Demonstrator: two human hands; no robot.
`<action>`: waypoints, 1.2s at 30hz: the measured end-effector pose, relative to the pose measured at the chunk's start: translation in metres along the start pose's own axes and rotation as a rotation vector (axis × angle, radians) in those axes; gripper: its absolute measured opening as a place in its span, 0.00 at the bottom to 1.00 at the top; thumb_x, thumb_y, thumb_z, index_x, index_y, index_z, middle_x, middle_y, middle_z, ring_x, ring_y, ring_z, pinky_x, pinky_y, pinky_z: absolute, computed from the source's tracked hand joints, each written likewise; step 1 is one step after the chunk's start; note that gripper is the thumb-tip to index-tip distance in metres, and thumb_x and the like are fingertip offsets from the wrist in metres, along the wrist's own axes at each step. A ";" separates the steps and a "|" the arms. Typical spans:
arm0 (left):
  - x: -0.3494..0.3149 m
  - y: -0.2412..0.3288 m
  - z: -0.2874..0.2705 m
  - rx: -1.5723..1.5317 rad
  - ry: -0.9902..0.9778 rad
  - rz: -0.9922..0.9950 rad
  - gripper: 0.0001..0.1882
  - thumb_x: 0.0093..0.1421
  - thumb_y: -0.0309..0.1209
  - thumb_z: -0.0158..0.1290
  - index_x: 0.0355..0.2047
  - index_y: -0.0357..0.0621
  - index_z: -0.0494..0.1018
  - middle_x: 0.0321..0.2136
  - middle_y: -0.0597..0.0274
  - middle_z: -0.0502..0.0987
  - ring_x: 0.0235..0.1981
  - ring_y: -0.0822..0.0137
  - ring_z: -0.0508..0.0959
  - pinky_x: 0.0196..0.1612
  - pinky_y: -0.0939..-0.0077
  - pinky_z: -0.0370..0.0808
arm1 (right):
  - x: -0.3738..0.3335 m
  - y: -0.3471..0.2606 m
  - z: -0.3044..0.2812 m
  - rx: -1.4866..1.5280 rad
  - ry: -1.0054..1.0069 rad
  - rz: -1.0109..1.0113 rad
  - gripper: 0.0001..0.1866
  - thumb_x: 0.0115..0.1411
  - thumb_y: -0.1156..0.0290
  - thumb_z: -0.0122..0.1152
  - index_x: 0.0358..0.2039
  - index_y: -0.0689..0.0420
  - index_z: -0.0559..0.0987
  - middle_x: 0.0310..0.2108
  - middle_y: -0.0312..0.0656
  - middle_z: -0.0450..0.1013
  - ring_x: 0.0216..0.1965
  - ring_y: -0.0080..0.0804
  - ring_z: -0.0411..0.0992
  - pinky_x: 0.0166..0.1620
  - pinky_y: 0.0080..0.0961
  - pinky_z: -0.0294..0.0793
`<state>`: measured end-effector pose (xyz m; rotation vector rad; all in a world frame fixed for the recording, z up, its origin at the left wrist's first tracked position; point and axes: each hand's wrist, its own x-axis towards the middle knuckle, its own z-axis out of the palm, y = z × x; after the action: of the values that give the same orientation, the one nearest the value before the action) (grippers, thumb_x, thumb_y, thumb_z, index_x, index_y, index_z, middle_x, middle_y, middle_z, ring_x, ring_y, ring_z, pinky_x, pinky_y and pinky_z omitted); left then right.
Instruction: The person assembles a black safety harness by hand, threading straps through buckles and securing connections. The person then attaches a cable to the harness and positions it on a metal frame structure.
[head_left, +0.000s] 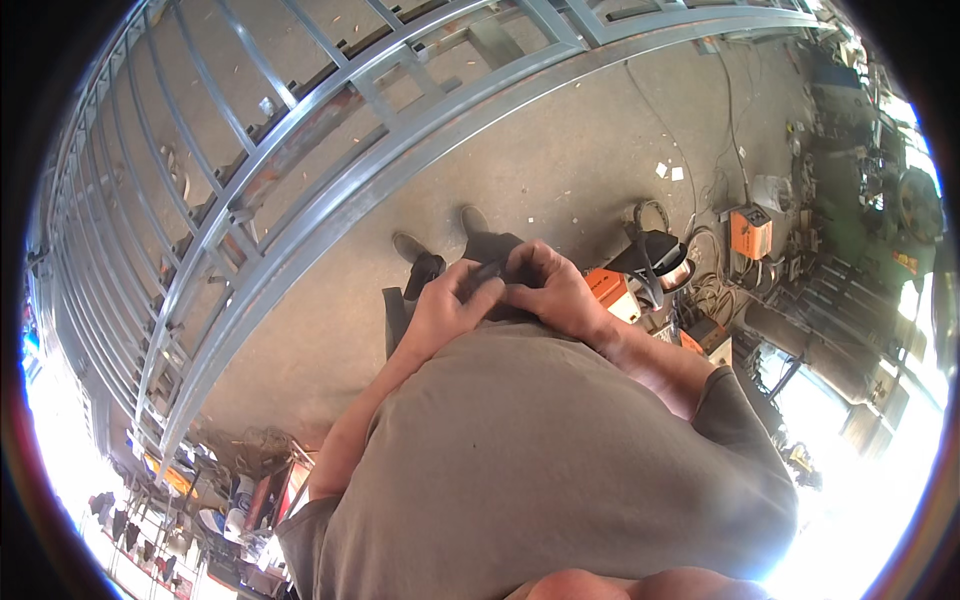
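Observation:
My left hand (452, 305) and my right hand (556, 292) meet in front of my belly, fingers curled and thumbs pointing towards each other. Between the fingertips shows a small dark thing (487, 271), too small and too much covered to name. Both hands are closed about it, the left from one side and the right from the other. Below them are my dark trousers and shoes (474, 220) on the floor.
A long silver metal frame with bars (330, 215) curves across the left and far side. To the right stand an orange-and-white machine (612, 293), a black welding helmet (655, 252), another orange box (750, 233), loose cables (705, 250) and a long cylinder (808, 352).

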<state>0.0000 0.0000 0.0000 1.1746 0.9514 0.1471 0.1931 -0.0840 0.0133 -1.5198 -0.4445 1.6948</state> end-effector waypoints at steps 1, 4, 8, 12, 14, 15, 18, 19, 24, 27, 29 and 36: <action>0.001 0.002 0.002 0.038 0.048 0.011 0.21 0.66 0.41 0.60 0.49 0.34 0.76 0.32 0.55 0.83 0.33 0.71 0.80 0.39 0.74 0.76 | -0.002 -0.002 0.001 -0.008 -0.008 -0.030 0.17 0.59 0.79 0.70 0.46 0.55 0.74 0.43 0.32 0.74 0.47 0.19 0.72 0.52 0.21 0.74; 0.007 0.002 0.011 0.075 0.098 0.024 0.20 0.67 0.40 0.58 0.44 0.31 0.77 0.24 0.55 0.80 0.28 0.73 0.78 0.32 0.72 0.74 | -0.007 -0.009 -0.005 -0.049 0.010 -0.064 0.18 0.58 0.81 0.69 0.46 0.55 0.74 0.42 0.31 0.73 0.46 0.18 0.70 0.50 0.21 0.73; 0.008 0.000 0.009 0.042 0.148 -0.050 0.19 0.66 0.40 0.58 0.40 0.30 0.77 0.24 0.56 0.80 0.26 0.74 0.76 0.31 0.73 0.73 | -0.015 -0.013 -0.006 0.164 0.009 -0.046 0.20 0.57 0.85 0.68 0.47 0.55 0.73 0.41 0.30 0.72 0.45 0.18 0.70 0.50 0.20 0.72; 0.011 0.000 0.006 -0.042 0.131 -0.129 0.18 0.66 0.39 0.59 0.38 0.31 0.77 0.24 0.61 0.80 0.25 0.75 0.74 0.30 0.74 0.72 | -0.015 -0.018 -0.006 0.203 0.002 -0.002 0.20 0.58 0.82 0.67 0.49 0.56 0.73 0.42 0.32 0.73 0.46 0.20 0.71 0.50 0.21 0.72; 0.009 0.003 0.007 -0.112 0.156 -0.138 0.17 0.66 0.38 0.60 0.37 0.32 0.77 0.23 0.63 0.79 0.25 0.76 0.74 0.29 0.76 0.71 | -0.016 -0.025 -0.011 0.039 -0.006 0.105 0.20 0.60 0.80 0.66 0.52 0.57 0.73 0.42 0.34 0.74 0.46 0.21 0.72 0.51 0.21 0.73; 0.007 0.005 0.008 -0.150 0.155 -0.159 0.17 0.65 0.38 0.60 0.36 0.32 0.77 0.23 0.64 0.79 0.25 0.77 0.73 0.29 0.76 0.70 | -0.017 -0.027 -0.010 0.034 -0.011 0.137 0.20 0.60 0.79 0.66 0.52 0.58 0.73 0.43 0.35 0.74 0.46 0.21 0.72 0.51 0.21 0.73; 0.005 0.011 0.009 -0.218 0.168 -0.147 0.16 0.65 0.38 0.61 0.34 0.34 0.77 0.22 0.65 0.78 0.25 0.78 0.73 0.29 0.77 0.70 | -0.010 -0.029 -0.005 -0.024 -0.019 0.169 0.20 0.61 0.77 0.66 0.53 0.59 0.75 0.43 0.36 0.76 0.46 0.22 0.73 0.51 0.22 0.74; 0.004 0.013 0.010 -0.202 0.183 -0.116 0.16 0.64 0.38 0.62 0.33 0.34 0.77 0.22 0.66 0.77 0.25 0.78 0.73 0.28 0.77 0.69 | -0.007 -0.030 -0.004 -0.073 -0.015 0.153 0.19 0.60 0.76 0.66 0.52 0.60 0.75 0.43 0.36 0.76 0.46 0.22 0.73 0.51 0.22 0.74; 0.004 0.017 0.006 -0.032 0.205 -0.095 0.15 0.63 0.38 0.62 0.32 0.35 0.78 0.21 0.66 0.77 0.24 0.79 0.71 0.28 0.77 0.69 | -0.011 -0.032 0.003 -0.293 0.095 0.025 0.15 0.60 0.75 0.68 0.47 0.60 0.77 0.41 0.35 0.76 0.45 0.20 0.73 0.50 0.21 0.74; 0.005 0.013 0.005 0.057 0.190 -0.075 0.15 0.63 0.38 0.62 0.33 0.35 0.78 0.22 0.66 0.77 0.24 0.78 0.71 0.28 0.75 0.69 | -0.009 -0.028 0.005 -0.243 0.074 -0.025 0.14 0.59 0.76 0.68 0.45 0.59 0.77 0.40 0.34 0.76 0.43 0.19 0.73 0.49 0.20 0.74; 0.010 0.008 0.005 0.083 0.170 -0.068 0.16 0.63 0.39 0.61 0.34 0.35 0.79 0.22 0.65 0.77 0.24 0.77 0.71 0.29 0.74 0.70 | -0.008 -0.025 0.006 -0.161 0.046 -0.063 0.12 0.59 0.77 0.68 0.43 0.58 0.77 0.39 0.33 0.75 0.43 0.19 0.72 0.49 0.20 0.73; 0.016 0.003 -0.001 -0.096 0.071 -0.212 0.18 0.65 0.41 0.60 0.34 0.34 0.79 0.24 0.66 0.77 0.26 0.77 0.72 0.30 0.76 0.69 | -0.014 -0.018 -0.001 0.344 0.036 0.037 0.11 0.60 0.83 0.66 0.38 0.54 0.75 0.39 0.34 0.76 0.43 0.19 0.72 0.47 0.19 0.73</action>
<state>0.0102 0.0108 -0.0062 0.9792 1.1131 0.0634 0.1995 -0.0837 0.0352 -1.3098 -0.0980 1.6697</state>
